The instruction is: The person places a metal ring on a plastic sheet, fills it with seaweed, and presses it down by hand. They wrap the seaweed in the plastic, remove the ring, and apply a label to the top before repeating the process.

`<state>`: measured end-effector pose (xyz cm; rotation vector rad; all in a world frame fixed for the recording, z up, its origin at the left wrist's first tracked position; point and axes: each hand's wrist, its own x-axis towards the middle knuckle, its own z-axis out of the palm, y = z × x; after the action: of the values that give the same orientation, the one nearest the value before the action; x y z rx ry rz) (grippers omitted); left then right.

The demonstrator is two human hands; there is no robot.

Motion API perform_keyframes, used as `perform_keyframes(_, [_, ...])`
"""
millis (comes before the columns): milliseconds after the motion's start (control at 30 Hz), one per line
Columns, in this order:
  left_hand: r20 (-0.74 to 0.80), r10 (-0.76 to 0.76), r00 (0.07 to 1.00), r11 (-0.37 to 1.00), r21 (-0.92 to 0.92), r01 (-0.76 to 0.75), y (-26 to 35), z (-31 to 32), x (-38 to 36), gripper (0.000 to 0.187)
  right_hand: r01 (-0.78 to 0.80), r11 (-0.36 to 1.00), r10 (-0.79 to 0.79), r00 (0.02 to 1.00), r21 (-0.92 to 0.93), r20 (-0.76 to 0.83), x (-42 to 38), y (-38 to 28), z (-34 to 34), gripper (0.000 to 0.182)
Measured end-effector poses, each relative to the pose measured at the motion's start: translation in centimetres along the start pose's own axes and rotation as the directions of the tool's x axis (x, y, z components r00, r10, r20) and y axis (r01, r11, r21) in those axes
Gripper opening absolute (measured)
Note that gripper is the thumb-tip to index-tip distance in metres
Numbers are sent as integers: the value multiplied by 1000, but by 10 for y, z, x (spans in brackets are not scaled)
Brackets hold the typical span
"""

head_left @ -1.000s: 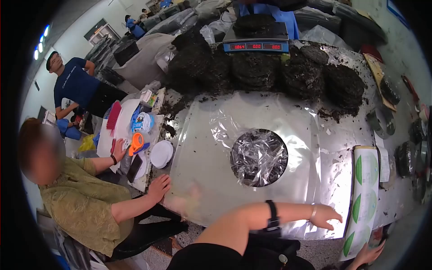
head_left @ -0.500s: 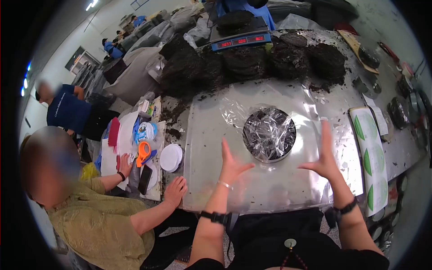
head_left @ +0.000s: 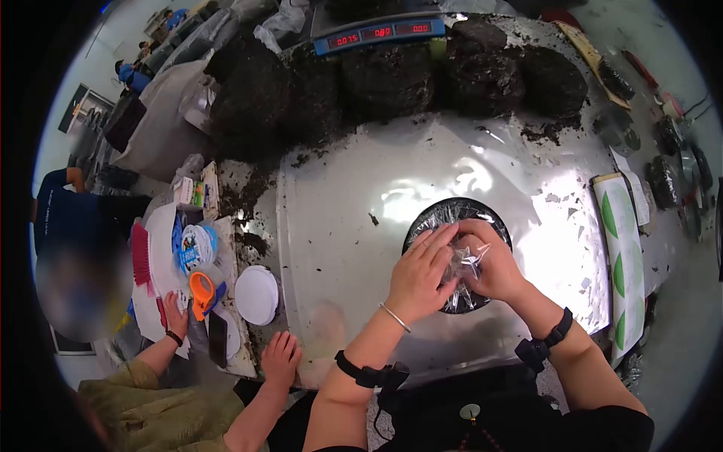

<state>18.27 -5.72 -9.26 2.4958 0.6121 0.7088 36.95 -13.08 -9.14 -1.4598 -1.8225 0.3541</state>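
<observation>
"Where's that round black disc (head_left: 471, 209) with the crinkled clear plastic film (head_left: 468, 261)?"

"On the shiny silver metal sheet (head_left: 354, 248), two o'clock from the left hand (head_left: 423, 273), between nine and ten from the right hand (head_left: 493, 264). It's round, so no long axis; both hands are over it, neither clearly nearer."

"And their grip?"

"Left's unclenched, fingers nearly straight, resting on the film. Right's curled about a crumpled bunch; whether it's actually pinching, I can't tell."

At your twelve o'clock, the scale's red display (head_left: 379, 35) shows you 0.075 at left and 0.00 at right, its middle figure unclear. At nine, the blue-and-white label's (head_left: 197, 247) print is illegible.
</observation>
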Motion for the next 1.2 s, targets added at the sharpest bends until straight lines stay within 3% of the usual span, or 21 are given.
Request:
perform_keyframes(33, [48,10,999,1000,-12,-10,-6,3,-5,42,-17,999,14,997,48,75,-2,4,7,39])
perform_keyframes(200, [54,-221,974,974,-36,223,12,18,7,93,-88,995,98,966,-53,239,5,4,14,50])
perform_keyframes(300, [57,-162,985,987,10,162,24,13,1,89,70,964,-25,984,-255,174,-3,9,23,55])
perform_keyframes(333, [72,-203,977,979,-10,204,27,15,-2,85,95,947,-19,970,-306,243,-6,13,26,61])
perform_keyframes(433, [94,-198,976,976,111,187,26,21,-1,84,80,967,-1,950,-241,311,-6,9,16,63])
perform_keyframes(467, [103,-224,969,962,180,204,25,28,-5,81,41,977,23,955,-207,297,-8,1,2,59])
perform_keyframes(567, [88,-228,970,929,318,190,34,36,-4,73,-316,947,284,903,50,323,-17,-21,-51,52])
perform_keyframes(600, [80,-241,967,915,350,199,37,36,-2,69,-321,945,317,946,62,63,-21,-22,-46,45])
perform_keyframes(667, [117,-226,967,899,407,161,37,38,-3,68,-97,933,115,993,-348,32,-31,-2,-12,46])
perform_keyframes(700, [146,-213,966,897,421,135,37,36,-3,68,8,845,22,999,-535,49,-31,0,-2,47])
perform_keyframes(733, [159,-216,963,893,432,129,35,38,-3,69,66,723,44,989,-688,141,-33,1,1,50])
perform_keyframes(833, [176,-197,964,884,457,97,37,38,2,71,73,699,119,969,-712,216,-25,-1,5,50])
perform_keyframes(900, [214,-226,950,884,455,108,38,36,6,70,56,708,139,966,-704,216,-22,3,2,42])
perform_keyframes(933, [211,-220,952,894,434,110,41,34,6,70,-9,906,108,972,-424,210,-27,13,-16,38])
perform_keyframes(967, [212,-204,956,910,402,105,41,34,3,69,-50,995,64,982,-86,176,-33,23,-37,33])
perform_keyframes(1000, [216,-189,958,910,405,88,43,31,2,68,-238,966,232,971,103,62,-48,24,-65,29])
perform_keyframes(1033, [215,-163,963,910,411,63,41,32,0,67,-385,921,369,913,-69,-172,-66,25,-93,27])
perform_keyframes(1067, [200,-153,968,905,421,56,38,34,0,66,-432,875,312,848,-218,-428,-93,52,-110,27])
perform_keyframes(1100, [192,-154,969,898,436,57,36,36,-2,65,-527,775,271,775,-349,-571,-120,85,-128,29])
perform_keyframes(1167, [204,-155,966,896,441,51,40,34,-1,64,-618,437,231,779,-653,-583,-172,146,-166,37])
perform_keyframes(1200, [207,-157,966,895,443,51,40,33,-2,63,-579,368,280,815,-728,-507,-197,173,-175,39])
